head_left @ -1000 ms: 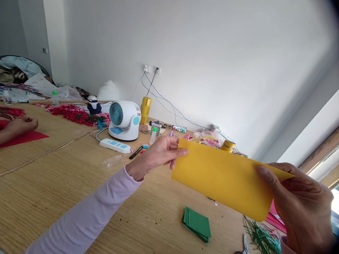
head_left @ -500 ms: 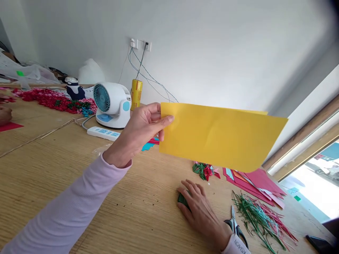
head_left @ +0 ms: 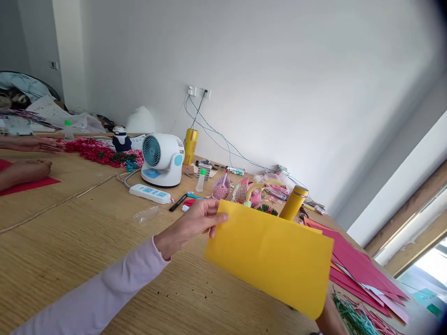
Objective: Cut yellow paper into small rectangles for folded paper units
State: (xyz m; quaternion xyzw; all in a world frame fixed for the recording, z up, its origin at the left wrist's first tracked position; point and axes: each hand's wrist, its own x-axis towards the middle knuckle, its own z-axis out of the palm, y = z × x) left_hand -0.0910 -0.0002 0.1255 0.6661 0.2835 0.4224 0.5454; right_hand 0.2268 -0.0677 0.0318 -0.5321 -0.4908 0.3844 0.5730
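My left hand (head_left: pixel 199 218) pinches the left edge of a yellow paper sheet (head_left: pixel 268 256), thumb in front and fingers behind. The sheet is held up, tilted down to the right, and a second yellow edge shows behind its top right. Only the wrist side of my right hand (head_left: pixel 330 314) appears, at the sheet's lower right corner; its fingers are hidden behind the paper. To the right of that wrist lie thin green and pink paper strips (head_left: pixel 359 311).
Red and pink paper sheets (head_left: pixel 359 260) lie at the right. Behind are a yellow bottle (head_left: pixel 294 203), woven pink crafts (head_left: pixel 240 190), a fan (head_left: pixel 162 158) and a power strip (head_left: pixel 150 193). At the far left another person's hands (head_left: pixel 30 173) are over red paper (head_left: pixel 42 186).
The view has tilted up and turned, showing more of the table's back. The yellow sheet has come lower and now hides my right hand's fingers, which showed on a dark green piece before.
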